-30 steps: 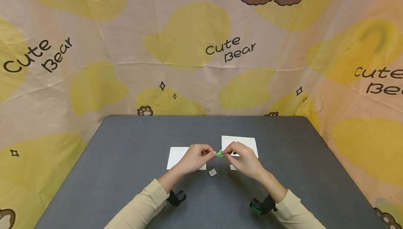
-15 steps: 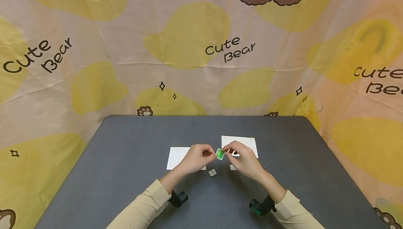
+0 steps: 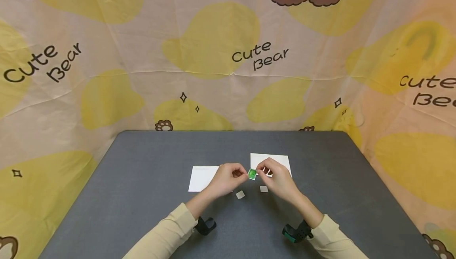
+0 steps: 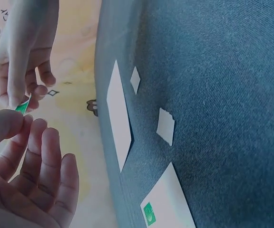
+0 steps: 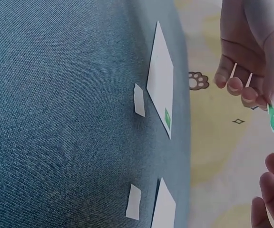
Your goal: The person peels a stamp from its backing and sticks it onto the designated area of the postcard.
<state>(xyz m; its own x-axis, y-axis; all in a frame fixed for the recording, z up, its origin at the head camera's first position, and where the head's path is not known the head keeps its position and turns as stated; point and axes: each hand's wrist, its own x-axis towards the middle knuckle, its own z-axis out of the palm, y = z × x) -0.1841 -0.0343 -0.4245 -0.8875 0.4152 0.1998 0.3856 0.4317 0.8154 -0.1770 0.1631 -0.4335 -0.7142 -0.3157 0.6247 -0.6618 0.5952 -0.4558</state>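
Observation:
A small green stamp with a white border is up in the air between my two hands, its printed face toward the head camera. My left hand pinches its left edge with thumb and forefinger; the other fingers are loosely bent in the left wrist view. On the opposite edge, thumb and forefinger of my right hand pinch it too. Behind the right hand lies a white envelope. A second white envelope lies partly under the left hand and bears a green stamp in one corner.
Two small white paper pieces lie on the dark grey table, just in front of the envelopes. A patterned cloth hangs behind the table's far edge. Dark bands with cameras sit at both wrists.
The stamp, seen bent and narrow at first, has turned its green face to the head camera and shifted slightly right. My left hand has followed it rightward; the right hand has moved little.

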